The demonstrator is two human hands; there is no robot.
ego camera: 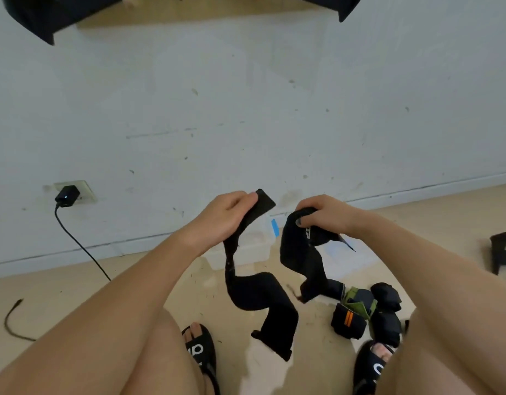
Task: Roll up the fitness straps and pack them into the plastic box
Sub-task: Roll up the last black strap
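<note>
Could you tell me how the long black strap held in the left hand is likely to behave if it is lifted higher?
The strap is probably floppy: it hangs from the left hand in loose, twisting waves. It seems light, since only a pinch holds it. The free end would likely swing.

Floor, against wall.
- Plastic box: on floor at foot of wall, behind both hands.
- Left hand: before box, left; held one end of strap, which hung to floor between the feet.
- Right hand: right of left hand, held second strap, trailing to floor.
- Rolled straps: heaped on floor, right of hanging straps.
- Charger: in wall socket, far left; cable ran down to floor.
- Sandals: near edge, under knees.
</note>
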